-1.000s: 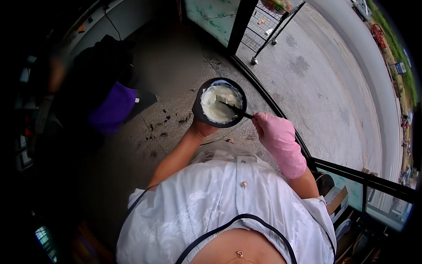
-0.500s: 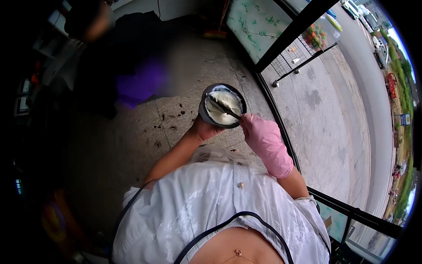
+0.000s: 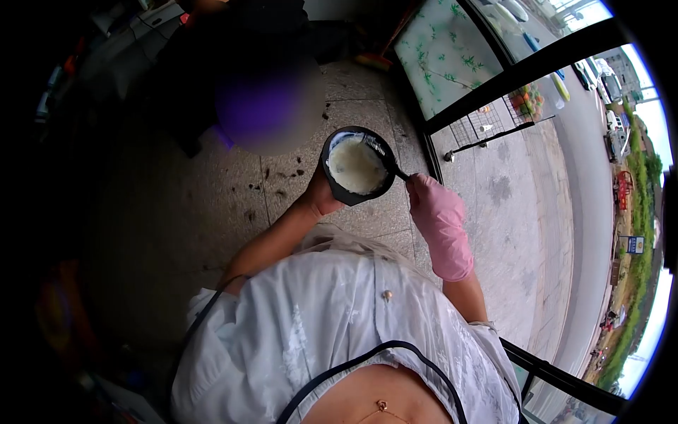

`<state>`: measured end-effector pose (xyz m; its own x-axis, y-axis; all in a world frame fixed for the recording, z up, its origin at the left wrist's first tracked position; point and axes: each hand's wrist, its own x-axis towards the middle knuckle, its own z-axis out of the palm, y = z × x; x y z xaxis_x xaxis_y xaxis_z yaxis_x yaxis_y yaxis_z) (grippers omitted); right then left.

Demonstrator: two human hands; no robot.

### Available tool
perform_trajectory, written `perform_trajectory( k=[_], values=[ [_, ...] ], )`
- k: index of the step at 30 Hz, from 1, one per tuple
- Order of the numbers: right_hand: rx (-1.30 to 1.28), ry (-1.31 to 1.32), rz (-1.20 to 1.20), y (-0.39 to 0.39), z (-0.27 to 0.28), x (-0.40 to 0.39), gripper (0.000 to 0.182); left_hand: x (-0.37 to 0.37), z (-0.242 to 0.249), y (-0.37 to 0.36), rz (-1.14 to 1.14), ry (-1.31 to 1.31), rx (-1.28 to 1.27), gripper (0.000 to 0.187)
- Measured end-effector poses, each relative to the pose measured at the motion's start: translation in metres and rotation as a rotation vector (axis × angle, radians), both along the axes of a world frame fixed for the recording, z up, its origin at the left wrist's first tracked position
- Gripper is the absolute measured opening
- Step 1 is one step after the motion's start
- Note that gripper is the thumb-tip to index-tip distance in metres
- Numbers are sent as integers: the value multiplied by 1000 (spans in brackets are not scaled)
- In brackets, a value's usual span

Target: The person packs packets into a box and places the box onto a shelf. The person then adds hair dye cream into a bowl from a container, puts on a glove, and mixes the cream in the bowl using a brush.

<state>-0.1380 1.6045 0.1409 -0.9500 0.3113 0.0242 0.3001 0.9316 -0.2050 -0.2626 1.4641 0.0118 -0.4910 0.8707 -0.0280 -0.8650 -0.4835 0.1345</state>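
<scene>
A black bowl (image 3: 357, 198) is held out in front of my chest, with a pale creamy mixture (image 3: 355, 167) inside. My left hand (image 3: 324, 194), bare, grips it from the left and below, with part of the fingers hidden under the bowl. In a pink glove, my right hand (image 3: 429, 201) pinches the handle of a black brush (image 3: 391, 165). The brush's bristles rest against the inner wall at the bowl's upper right, beside the mixture.
A dark-clothed person (image 3: 240, 42) is at the upper left, near a blurred purple shape (image 3: 258, 106). Dark clumps (image 3: 280, 193) lie on the tiled floor (image 3: 233, 205). A black-framed glass door (image 3: 522, 80) and a wire rack (image 3: 480, 127) stand at the right.
The brush has moved from across the mixture to the bowl's upper right wall, and my right hand has shifted right. The view has turned slightly; my left hand still holds the bowl.
</scene>
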Motion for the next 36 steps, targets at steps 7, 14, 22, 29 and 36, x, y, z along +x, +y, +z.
perform_trajectory(
  k=[7, 14, 22, 29, 36],
  values=[
    [-33, -35, 146, -19, 13, -7, 6, -16, 7, -31, -34, -10, 4, 43],
    [4, 1, 204, -56, 9, -29, 8, -20, 18, -41, 86, 132, -100, 42],
    [46, -60, 172, -63, 2, -39, 15, -15, 10, -48, 35, -96, -97, 53],
    [11, -160, 59, -43, 5, -30, 12, -6, 2, -52, 46, 41, -236, 59],
    [-122, -119, 232, -48, 7, -19, 13, -12, 6, -55, 75, -18, -70, 56]
  ],
)
